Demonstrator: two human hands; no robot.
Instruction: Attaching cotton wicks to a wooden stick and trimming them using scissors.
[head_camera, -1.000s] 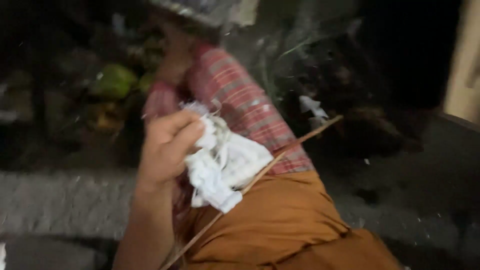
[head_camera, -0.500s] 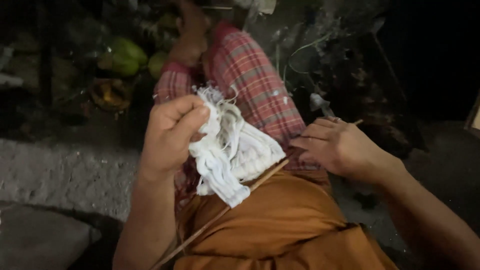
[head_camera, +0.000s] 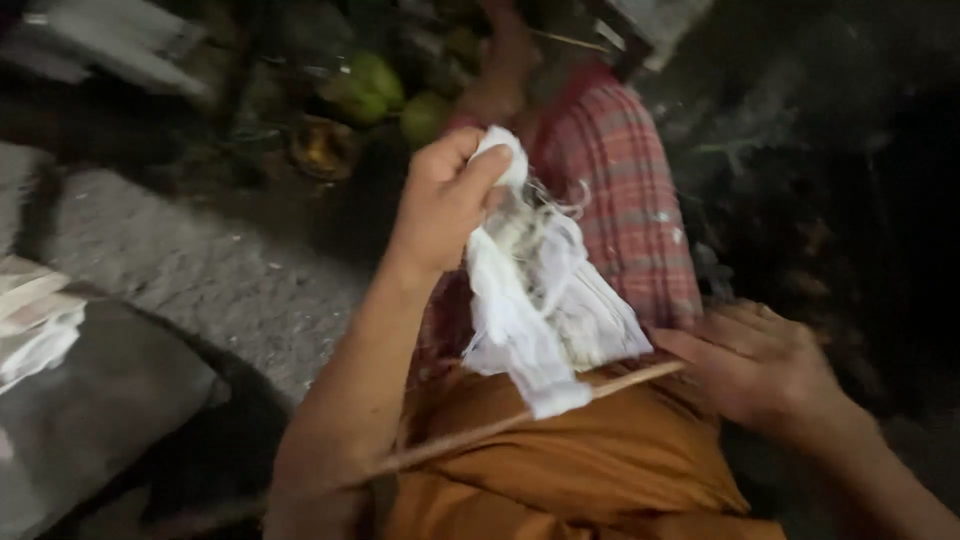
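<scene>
Frayed white rag in my left hand, thin stick under my right.

My left hand (head_camera: 445, 205) is pinched shut around the top corner of the white cloth (head_camera: 540, 300), which hangs limp over my lap, its tip draped on the orange fabric (head_camera: 590, 470). Looks light, soft and shreddy, so I'd guess the bunched top is the safest grip. My right hand (head_camera: 765, 365) rests with loosely curled fingers on the end of the thin wooden stick (head_camera: 520, 420) lying across my thigh; can't tell if it's properly gripped.
</scene>
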